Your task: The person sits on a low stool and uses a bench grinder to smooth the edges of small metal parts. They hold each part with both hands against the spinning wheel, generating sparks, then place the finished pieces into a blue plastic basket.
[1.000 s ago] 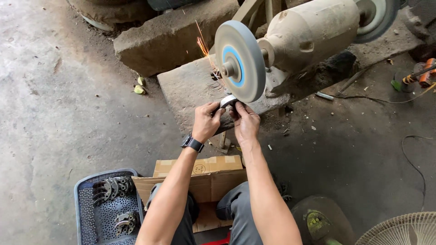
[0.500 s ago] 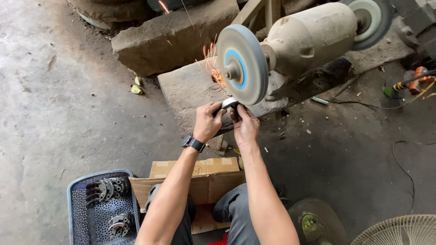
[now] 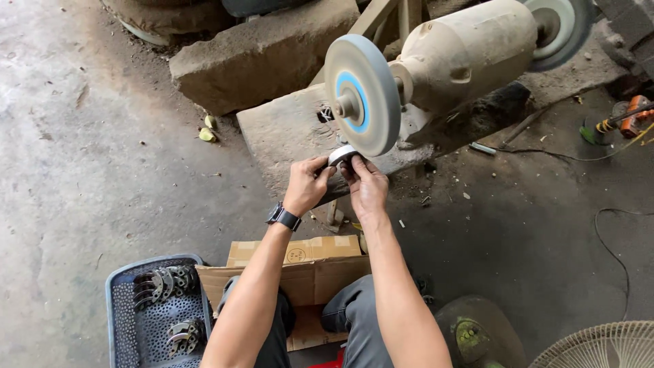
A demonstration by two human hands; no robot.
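Note:
My left hand and my right hand both grip a small curved metal piece, held just under the rim of a grey grinding wheel with a blue centre. The wheel sits on the shaft of a dusty bench grinder motor, which carries a second wheel at its far end. No sparks show at the contact point. A dark watch is on my left wrist.
A blue perforated crate at lower left holds several similar metal pieces. A cardboard box lies across my knees. Stone blocks support the grinder. Cables and an orange tool lie on the right; a fan guard is at bottom right.
Sparks flew off the wheel in the earlier frames; none show now. My hands and the metal piece stay under the wheel's lower edge.

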